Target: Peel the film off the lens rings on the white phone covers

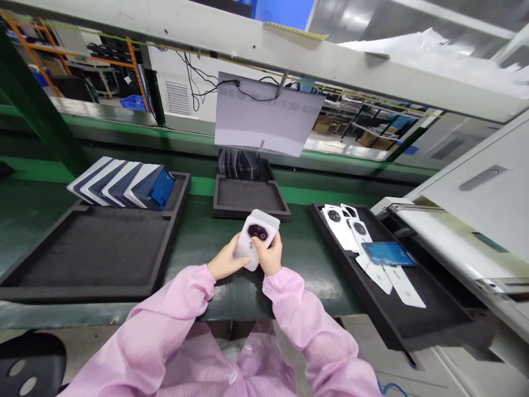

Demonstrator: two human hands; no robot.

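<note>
Both my hands hold a white phone back cover (259, 234) with a dark round camera ring, over the green bench in front of me. My left hand (226, 262) grips its lower left edge from below, fingers closed round it. My right hand (270, 255) is closed on its lower right side, thumb on the face near the camera ring. Pink sleeves cover both arms.
A large black foam tray (95, 251) at left carries a leaning row of blue-and-white covers (124, 184). A smaller tray (248, 198) behind holds dark parts. The right tray (397, 314) has white covers (345, 223) and a blue sheet (388, 253). A grey machine (475, 220) stands at right.
</note>
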